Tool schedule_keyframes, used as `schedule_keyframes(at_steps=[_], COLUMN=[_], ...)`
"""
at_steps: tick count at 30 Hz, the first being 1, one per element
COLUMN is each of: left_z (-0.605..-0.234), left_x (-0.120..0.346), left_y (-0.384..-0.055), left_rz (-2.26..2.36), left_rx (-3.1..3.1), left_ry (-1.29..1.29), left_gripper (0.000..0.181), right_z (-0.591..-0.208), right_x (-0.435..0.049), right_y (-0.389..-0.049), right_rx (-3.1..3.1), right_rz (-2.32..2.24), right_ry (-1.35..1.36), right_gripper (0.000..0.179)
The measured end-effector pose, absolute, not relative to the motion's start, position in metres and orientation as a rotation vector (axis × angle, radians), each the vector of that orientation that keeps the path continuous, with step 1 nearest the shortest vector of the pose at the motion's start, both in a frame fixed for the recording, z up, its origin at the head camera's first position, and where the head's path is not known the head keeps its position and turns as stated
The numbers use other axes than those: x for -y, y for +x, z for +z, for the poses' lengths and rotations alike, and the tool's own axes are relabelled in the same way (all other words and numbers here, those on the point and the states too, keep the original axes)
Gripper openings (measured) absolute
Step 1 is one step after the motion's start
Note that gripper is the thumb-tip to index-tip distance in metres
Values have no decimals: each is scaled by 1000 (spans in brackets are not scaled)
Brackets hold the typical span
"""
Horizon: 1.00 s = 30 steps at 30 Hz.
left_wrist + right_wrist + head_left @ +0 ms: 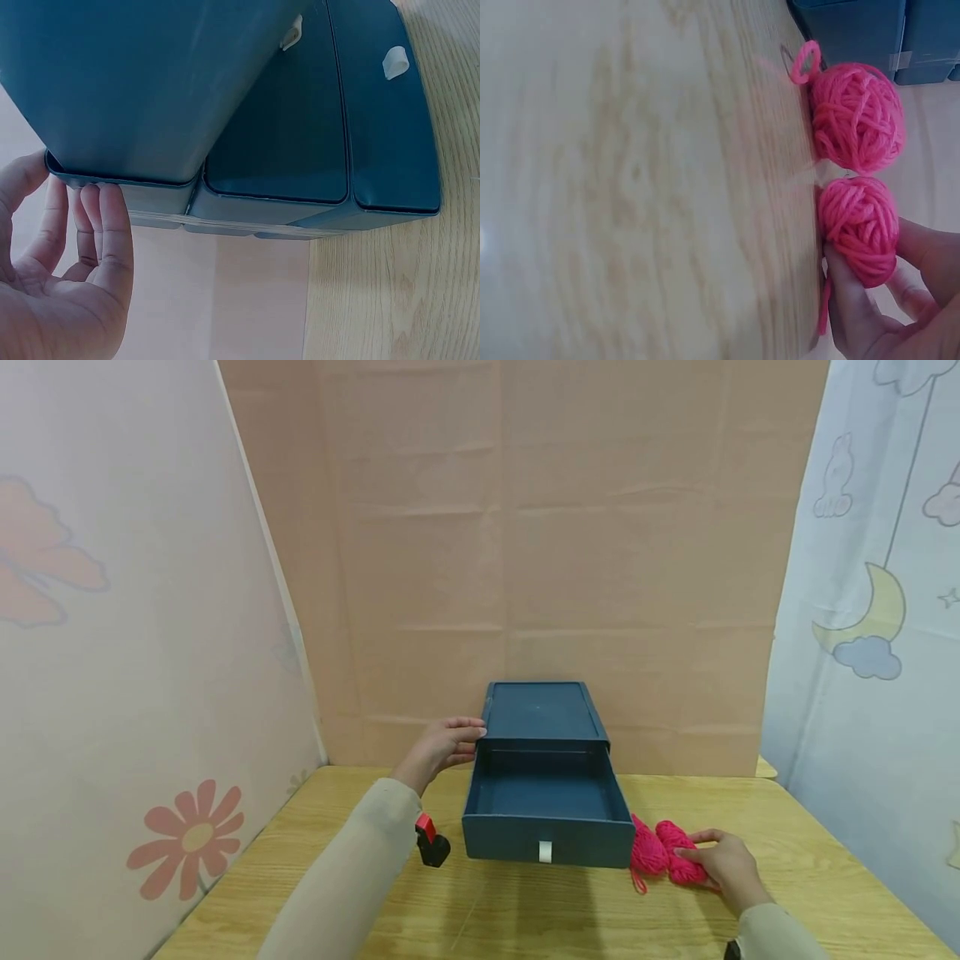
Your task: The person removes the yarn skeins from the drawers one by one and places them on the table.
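A dark blue drawer cabinet [538, 710] stands on the table, its top drawer [502, 842] pulled out with nothing seen inside. At the cabinet's upper left edge, my left hand [444, 748] rests its fingers on the side near the front; the left wrist view shows those fingers [114, 225] fairly straight. To the right of the drawer lie two pink balls of yarn. My right hand [726, 862] pinches the right-hand yarn ball [859, 225] between thumb and fingers. The other yarn ball [857, 116] sits beside it, nearer the cabinet, with a small loop sticking out.
Two lower drawers with white pull tabs [396, 63] are closed under the pulled-out one. The wooden table [390, 893] spreads around the cabinet. A tan sheet [420, 568] hangs behind, and patterned curtains [862, 735] flank both sides.
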<state>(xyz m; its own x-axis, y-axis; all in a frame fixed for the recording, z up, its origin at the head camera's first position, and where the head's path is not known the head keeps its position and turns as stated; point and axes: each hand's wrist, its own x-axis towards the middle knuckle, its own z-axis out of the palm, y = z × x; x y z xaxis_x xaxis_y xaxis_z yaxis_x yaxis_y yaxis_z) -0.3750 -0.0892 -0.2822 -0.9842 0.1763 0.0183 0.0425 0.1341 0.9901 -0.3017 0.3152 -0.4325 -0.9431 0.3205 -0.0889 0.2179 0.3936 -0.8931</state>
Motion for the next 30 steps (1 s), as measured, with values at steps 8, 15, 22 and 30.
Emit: schedule_keyframes(at_steps=[8, 15, 22, 30], left_z=[-283, -283, -283, -282], left_x=[90, 90, 89, 89], left_y=[-377, -376, -376, -375], left_rz=[1995, 1997, 2013, 1996], left_rx=[-2281, -2291, -2291, -2305], left_ry=[186, 191, 183, 193], left_gripper=[27, 26, 26, 27], right_z=[-431, -429, -427, -424], right_x=[-315, -313, -310, -309], right_y=[-299, -300, -298, -296], right_rx=[2540, 2527, 2489, 2446], right_rz=[1664, 1742, 1821, 1904], right_ry=[-499, -493, -484, -488], right_gripper=[78, 82, 78, 71])
